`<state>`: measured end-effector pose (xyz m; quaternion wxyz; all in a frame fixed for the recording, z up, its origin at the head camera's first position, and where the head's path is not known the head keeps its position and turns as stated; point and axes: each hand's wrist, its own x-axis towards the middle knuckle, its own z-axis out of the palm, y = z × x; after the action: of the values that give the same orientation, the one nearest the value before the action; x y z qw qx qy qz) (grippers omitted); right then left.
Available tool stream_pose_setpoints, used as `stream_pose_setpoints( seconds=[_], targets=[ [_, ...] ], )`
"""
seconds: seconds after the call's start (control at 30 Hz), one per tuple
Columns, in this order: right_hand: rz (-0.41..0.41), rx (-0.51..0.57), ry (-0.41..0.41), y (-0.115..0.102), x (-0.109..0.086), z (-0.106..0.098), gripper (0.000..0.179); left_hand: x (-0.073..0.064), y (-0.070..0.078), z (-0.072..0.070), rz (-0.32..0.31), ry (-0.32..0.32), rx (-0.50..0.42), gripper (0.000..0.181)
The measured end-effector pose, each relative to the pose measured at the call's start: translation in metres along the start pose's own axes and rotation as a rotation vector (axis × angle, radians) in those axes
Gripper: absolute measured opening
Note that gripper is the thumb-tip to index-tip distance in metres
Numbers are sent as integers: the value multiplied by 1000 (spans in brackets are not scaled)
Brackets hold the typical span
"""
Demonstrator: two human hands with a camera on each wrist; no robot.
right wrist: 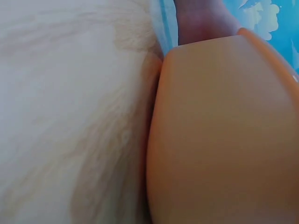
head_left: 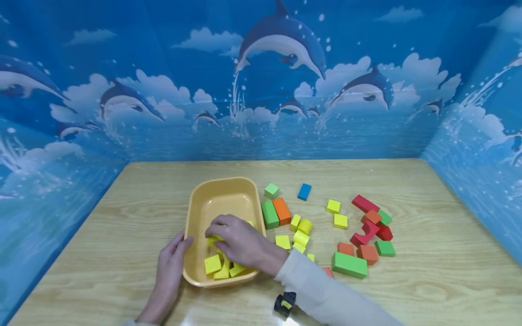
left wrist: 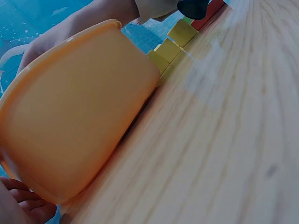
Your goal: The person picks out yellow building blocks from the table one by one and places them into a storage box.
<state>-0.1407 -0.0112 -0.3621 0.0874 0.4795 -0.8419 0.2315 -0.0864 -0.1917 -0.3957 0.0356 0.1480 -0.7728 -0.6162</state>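
Note:
A yellow-orange plastic basin (head_left: pixel 222 181) stands on the table with several yellow blocks (head_left: pixel 212 264) in its near half. My left hand (head_left: pixel 170 265) holds the basin's left side, the thumb at the rim and the fingers along the outer wall. Reaching over the right rim, my right hand (head_left: pixel 240 240) is down inside the basin, its curled fingers gripping a yellow block (head_left: pixel 215 238) that they partly cover. Both wrist views are mostly filled by the basin's outer wall (left wrist: pixel 84 102), and the right fingers are hidden there.
Right of the basin lie several loose yellow blocks (head_left: pixel 282 242), a green block (head_left: pixel 270 214) and an orange block (head_left: pixel 282 211). A blue block (head_left: pixel 304 191) sits farther back. Red, orange and green blocks, among them a long green block (head_left: pixel 349 265), are scattered farther right.

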Motion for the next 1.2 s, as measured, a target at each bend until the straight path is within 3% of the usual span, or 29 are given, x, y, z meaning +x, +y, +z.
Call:
stream_pose_setpoints(
  seconds=[0.27,0.57,0.87,1.2],
  targets=[
    [2,-216,-108,0,-2,5,22,-1,0,0,4,-3,12,50],
    [20,-251,-77,-2,-8,7,19,-1,0,1,3,1,-14,49],
    [75,-228,-120,-5,-11,6,24,-1,-1,2,22,-16,-46,46],
    [74,-235,-78,-5,-12,5,18,-1,-1,1,28,-14,-10,46]
  ],
)
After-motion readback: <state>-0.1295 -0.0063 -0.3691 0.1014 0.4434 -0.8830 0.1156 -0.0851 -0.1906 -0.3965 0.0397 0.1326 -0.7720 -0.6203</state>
